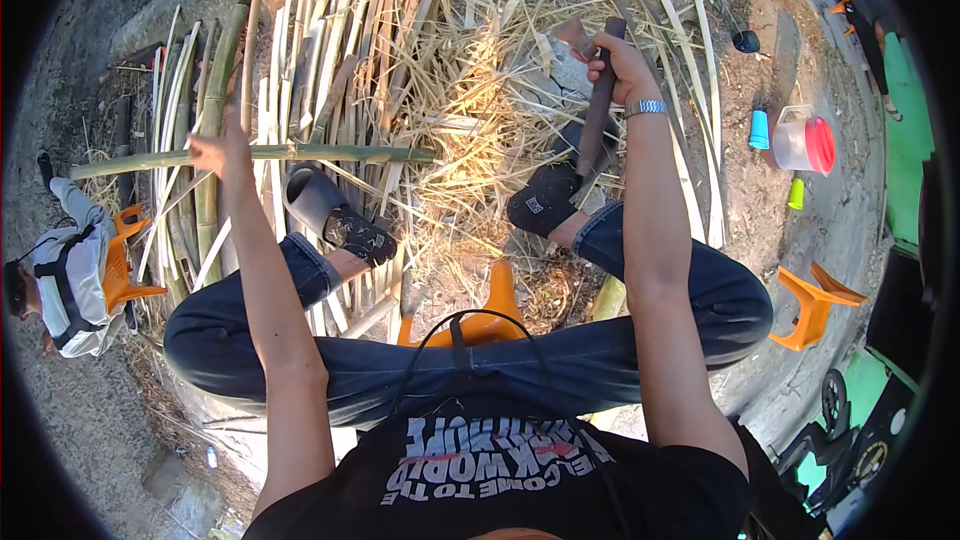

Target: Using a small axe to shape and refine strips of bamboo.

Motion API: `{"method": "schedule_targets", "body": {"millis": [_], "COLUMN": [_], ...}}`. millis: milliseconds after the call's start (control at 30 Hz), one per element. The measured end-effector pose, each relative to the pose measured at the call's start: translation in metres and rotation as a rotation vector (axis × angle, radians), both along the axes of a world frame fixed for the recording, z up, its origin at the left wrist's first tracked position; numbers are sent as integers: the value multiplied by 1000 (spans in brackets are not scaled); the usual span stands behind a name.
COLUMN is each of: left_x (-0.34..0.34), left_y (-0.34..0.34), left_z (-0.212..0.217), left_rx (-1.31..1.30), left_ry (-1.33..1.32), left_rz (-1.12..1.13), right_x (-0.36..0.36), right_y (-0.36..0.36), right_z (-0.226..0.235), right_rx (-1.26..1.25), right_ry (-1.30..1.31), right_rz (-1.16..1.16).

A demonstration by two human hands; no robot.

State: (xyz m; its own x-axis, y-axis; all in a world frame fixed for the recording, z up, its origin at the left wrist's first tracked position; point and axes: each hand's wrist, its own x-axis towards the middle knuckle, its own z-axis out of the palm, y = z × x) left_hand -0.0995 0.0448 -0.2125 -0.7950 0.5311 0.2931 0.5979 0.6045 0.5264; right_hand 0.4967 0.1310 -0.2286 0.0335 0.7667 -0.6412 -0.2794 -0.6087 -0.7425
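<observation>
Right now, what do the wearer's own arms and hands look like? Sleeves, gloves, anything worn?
Both forearms are bare, with no gloves on the left hand or right hand. A silver metal-link wristwatch sits on the right wrist. Black short T-shirt sleeves end near the shoulders. No rings or markings are visible.

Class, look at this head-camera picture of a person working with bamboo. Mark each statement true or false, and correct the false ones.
1. The left hand holds a green bamboo pole. True.
2. The right hand is empty. False: it has its grip on the dark handle of a knife.
3. A wristwatch sits on the right wrist. True.
4. The jug on the ground has a blue lid. False: its lid is red.
5. The person sits on an orange stool. True.
6. Another person at the left stands on a ladder. False: that person is beside an orange chair.
</observation>
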Motion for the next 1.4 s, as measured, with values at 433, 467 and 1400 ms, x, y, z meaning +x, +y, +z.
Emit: {"method": "schedule_targets", "body": {"millis": [433, 467, 1400], "left_x": [258, 258, 260], "left_y": [-36, -38, -190], "left_z": [104, 108, 35], "left_rx": [92, 133, -836], "left_ry": [-1111, -1143, -948], "left_rz": [-1174, -1136, -1332], "right_x": [-99, -105, -157], "right_y": [-81, -89, -203], "right_z": [67, 70, 51], "right_rx": [8, -23, 299], "right_ry": [1355, 1378, 333], "right_rz": [-86, -105, -61]}}
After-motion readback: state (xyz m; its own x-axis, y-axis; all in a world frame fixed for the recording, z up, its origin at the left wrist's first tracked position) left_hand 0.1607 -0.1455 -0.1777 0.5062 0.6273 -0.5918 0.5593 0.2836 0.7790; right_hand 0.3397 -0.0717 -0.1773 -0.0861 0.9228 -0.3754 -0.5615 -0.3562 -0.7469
